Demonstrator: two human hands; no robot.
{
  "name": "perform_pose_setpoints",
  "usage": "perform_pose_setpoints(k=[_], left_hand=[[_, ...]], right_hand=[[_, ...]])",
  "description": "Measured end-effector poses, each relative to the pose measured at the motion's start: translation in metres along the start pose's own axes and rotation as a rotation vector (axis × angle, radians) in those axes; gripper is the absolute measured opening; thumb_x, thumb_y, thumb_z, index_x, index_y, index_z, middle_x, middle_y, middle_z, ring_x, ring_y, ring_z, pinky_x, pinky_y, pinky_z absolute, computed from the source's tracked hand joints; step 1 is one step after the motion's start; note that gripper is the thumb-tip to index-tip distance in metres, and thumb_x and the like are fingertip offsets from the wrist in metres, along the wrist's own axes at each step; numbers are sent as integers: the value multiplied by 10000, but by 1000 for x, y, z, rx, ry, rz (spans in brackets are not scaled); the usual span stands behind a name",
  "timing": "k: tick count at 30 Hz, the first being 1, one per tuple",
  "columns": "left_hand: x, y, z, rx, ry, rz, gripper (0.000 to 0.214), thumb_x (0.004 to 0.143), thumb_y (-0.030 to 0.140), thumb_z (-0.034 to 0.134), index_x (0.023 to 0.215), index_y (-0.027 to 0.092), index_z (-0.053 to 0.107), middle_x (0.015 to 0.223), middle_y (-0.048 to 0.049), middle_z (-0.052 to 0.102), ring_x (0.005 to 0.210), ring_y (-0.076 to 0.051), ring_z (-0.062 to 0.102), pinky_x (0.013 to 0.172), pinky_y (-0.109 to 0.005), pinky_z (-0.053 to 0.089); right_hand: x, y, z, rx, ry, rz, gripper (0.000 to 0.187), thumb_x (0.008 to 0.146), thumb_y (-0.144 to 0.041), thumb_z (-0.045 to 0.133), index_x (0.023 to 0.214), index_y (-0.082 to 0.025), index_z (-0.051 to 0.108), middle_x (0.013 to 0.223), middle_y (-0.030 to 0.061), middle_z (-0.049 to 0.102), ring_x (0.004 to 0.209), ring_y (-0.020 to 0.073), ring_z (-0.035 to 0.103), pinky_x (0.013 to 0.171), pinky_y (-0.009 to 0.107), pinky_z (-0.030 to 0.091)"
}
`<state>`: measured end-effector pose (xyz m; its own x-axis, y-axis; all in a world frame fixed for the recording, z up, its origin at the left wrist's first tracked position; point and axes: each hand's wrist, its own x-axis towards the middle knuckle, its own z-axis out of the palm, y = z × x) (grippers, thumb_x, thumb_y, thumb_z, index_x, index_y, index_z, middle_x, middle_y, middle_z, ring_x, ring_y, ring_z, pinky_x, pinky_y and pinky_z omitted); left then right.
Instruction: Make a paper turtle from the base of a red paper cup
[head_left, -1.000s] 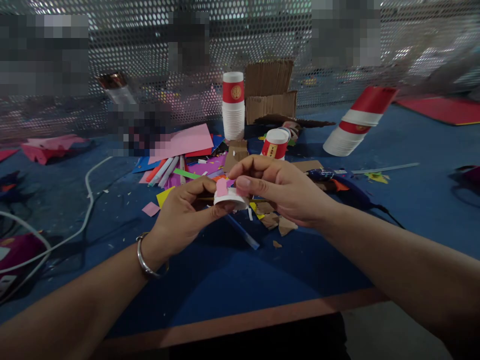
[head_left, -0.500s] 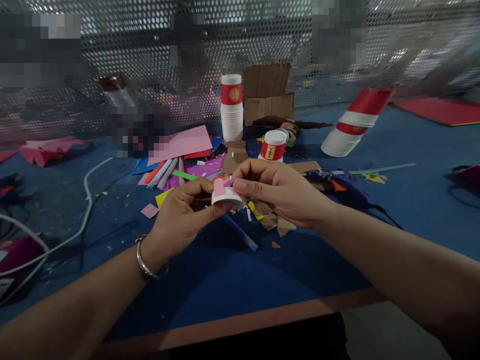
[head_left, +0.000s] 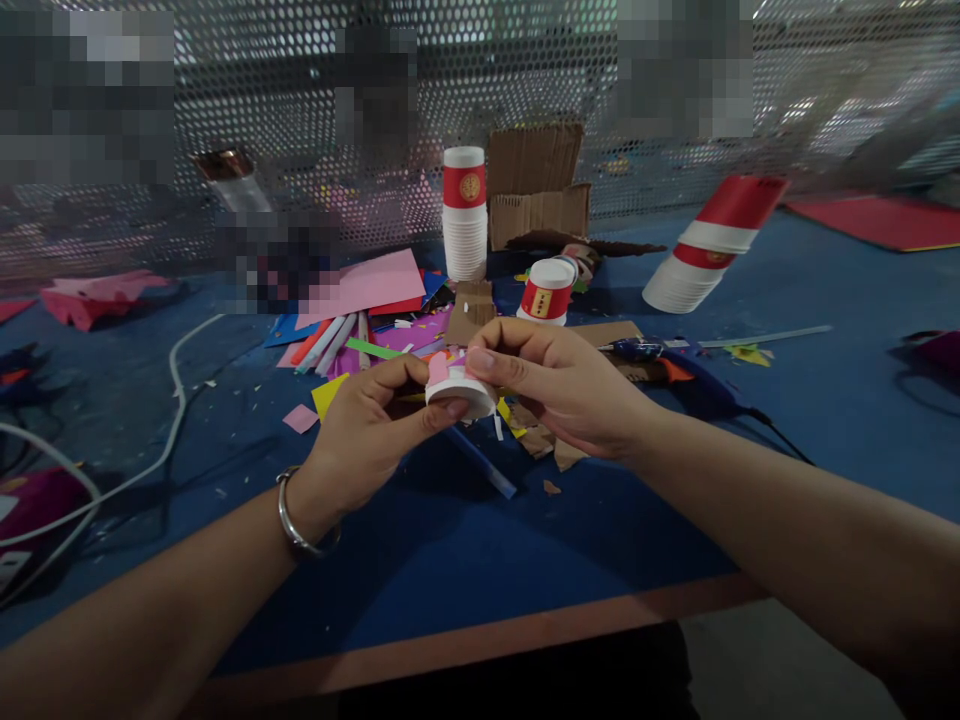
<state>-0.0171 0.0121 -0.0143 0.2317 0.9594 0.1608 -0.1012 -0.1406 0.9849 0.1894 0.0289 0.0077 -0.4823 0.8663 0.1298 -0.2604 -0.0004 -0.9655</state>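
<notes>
Both my hands meet above the blue table (head_left: 465, 540), holding one small white cup piece (head_left: 466, 392) with a pink paper bit (head_left: 437, 369) stuck on its top. My left hand (head_left: 367, 430), with a metal bangle on the wrist, grips the piece from the left, thumb under its rim. My right hand (head_left: 559, 385) pinches it from the right with thumb and forefinger. A blue pen (head_left: 484, 466) lies on the table right below the hands.
Coloured paper sheets and scraps (head_left: 367, 290) litter the table behind my hands, with brown cardboard bits (head_left: 559, 450). A stack of red-and-white paper cups (head_left: 465, 215) stands upright, another stack (head_left: 712, 250) leans, one cup (head_left: 547, 290) stands alone. White cables (head_left: 176, 390) run left.
Both hands turned the cup piece slightly and shifted a little; the grip on it stays the same.
</notes>
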Motion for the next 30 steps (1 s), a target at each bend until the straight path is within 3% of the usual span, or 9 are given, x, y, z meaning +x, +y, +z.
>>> perform_pose_setpoints(k=[3, 7, 12, 15, 20, 25, 30], left_hand=[[1, 0, 0, -27, 8, -17, 290, 730, 316, 1033, 839, 194, 793, 859, -16, 783, 817, -151, 710, 818, -271, 594], [3, 1, 0, -94, 34, -64, 321, 692, 318, 1059, 806, 188, 789, 834, -9, 770, 806, -141, 689, 802, -258, 579], [4, 4, 2, -177, 81, -132, 320, 671, 278, 1067, 831, 175, 810, 901, -22, 777, 851, -138, 693, 765, -228, 577], [5, 5, 1, -251, 101, -165, 303, 680, 235, 1044, 866, 160, 818, 946, -40, 794, 857, -144, 711, 726, -220, 584], [9, 8, -3, -361, 144, -257, 281, 716, 179, 1002, 909, 159, 798, 957, -20, 811, 774, -115, 721, 705, -199, 610], [10, 11, -5, -406, 119, -302, 250, 768, 158, 967, 965, 164, 813, 980, -30, 824, 795, -118, 742, 734, -189, 633], [9, 10, -4, -414, 117, -265, 303, 711, 177, 1024, 961, 165, 854, 988, -38, 834, 836, -128, 749, 725, -181, 634]], right_hand=[[0, 0, 0, 27, 38, -21, 358, 876, -448, 929, 901, -183, 689, 807, -39, 659, 725, 86, 581, 688, 229, 490], [2, 3, -6, -25, 137, -150, 280, 1001, -452, 801, 948, -185, 733, 908, -2, 722, 869, 109, 653, 814, 244, 518], [6, 9, -15, -172, 252, -228, 238, 1019, -411, 775, 926, -196, 737, 900, 12, 721, 828, 119, 644, 712, 258, 495], [7, 10, -17, -230, 291, -241, 312, 1009, -462, 782, 858, -199, 710, 799, 5, 674, 734, 118, 604, 665, 275, 480], [6, 7, -16, -327, 237, -207, 407, 986, -559, 789, 828, -194, 702, 753, 6, 650, 705, 117, 572, 665, 295, 450], [4, 5, -14, -337, 209, -187, 285, 983, -476, 795, 1049, -210, 719, 972, 22, 732, 803, 124, 616, 721, 296, 494], [4, 4, -14, -348, 151, -161, 359, 913, -452, 861, 1115, -204, 696, 1125, 50, 750, 901, 150, 656, 781, 309, 519]])
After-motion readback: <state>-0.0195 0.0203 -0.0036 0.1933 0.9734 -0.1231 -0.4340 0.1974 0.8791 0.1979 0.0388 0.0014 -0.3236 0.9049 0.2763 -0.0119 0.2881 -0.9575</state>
